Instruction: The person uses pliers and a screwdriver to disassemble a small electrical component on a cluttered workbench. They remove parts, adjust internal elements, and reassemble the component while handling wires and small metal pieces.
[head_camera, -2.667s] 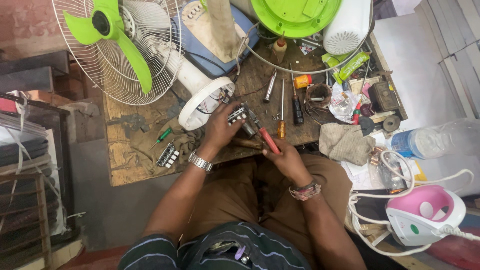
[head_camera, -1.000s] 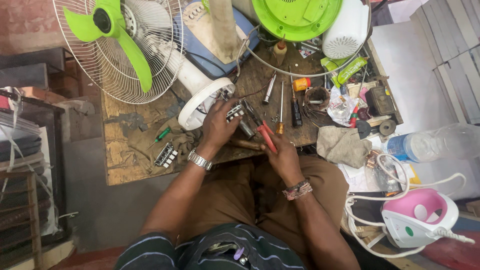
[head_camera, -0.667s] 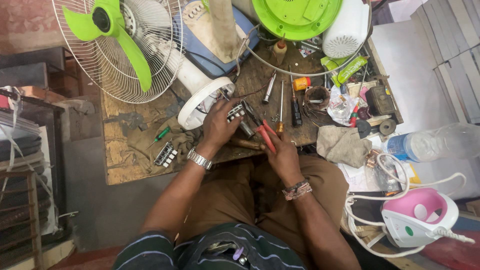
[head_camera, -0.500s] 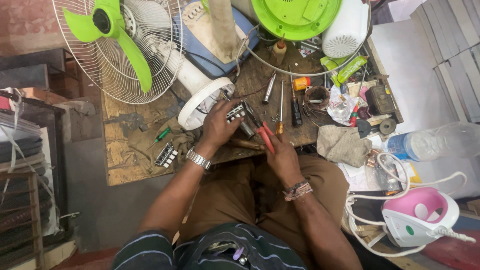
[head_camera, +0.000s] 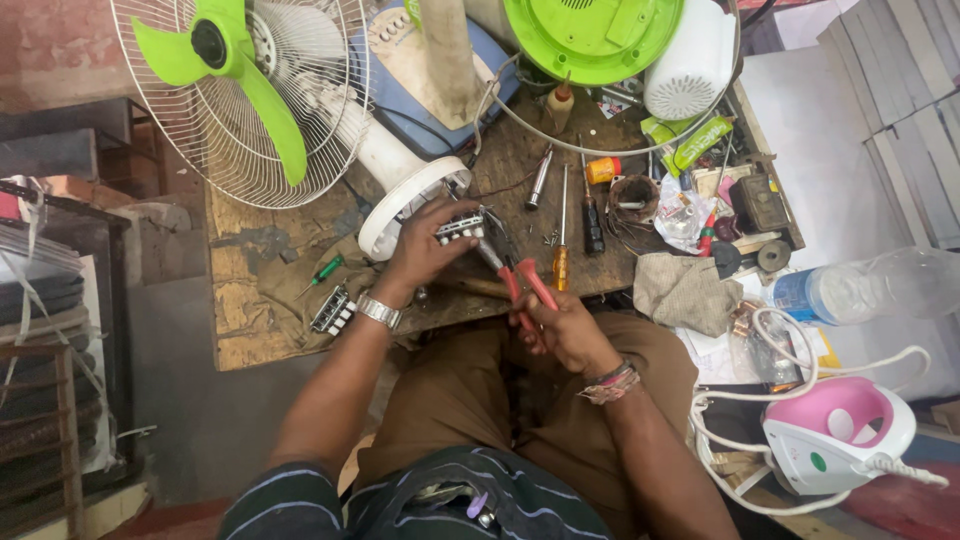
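My left hand (head_camera: 425, 250) grips a small grey switch block with white buttons (head_camera: 460, 227), held just in front of the open white end of a fan's motor housing (head_camera: 405, 190). Thin wires run from the block toward the housing. My right hand (head_camera: 565, 328) is closed on the red handles of pliers (head_camera: 520, 285), whose jaws reach up to the switch block. The fan with green blades (head_camera: 235, 85) lies on its side on the worn wooden bench (head_camera: 250, 330).
Screwdrivers (head_camera: 563, 225) lie right of my hands, with a grey rag (head_camera: 685, 290) at the bench edge. A second switch block (head_camera: 332, 310) and a green screwdriver (head_camera: 322, 272) lie to the left. A pink iron (head_camera: 840, 435) and a plastic bottle (head_camera: 870, 285) sit at right.
The hands have stayed together at the switch block. The pliers shifted slightly against the block; nothing was picked up or let go.
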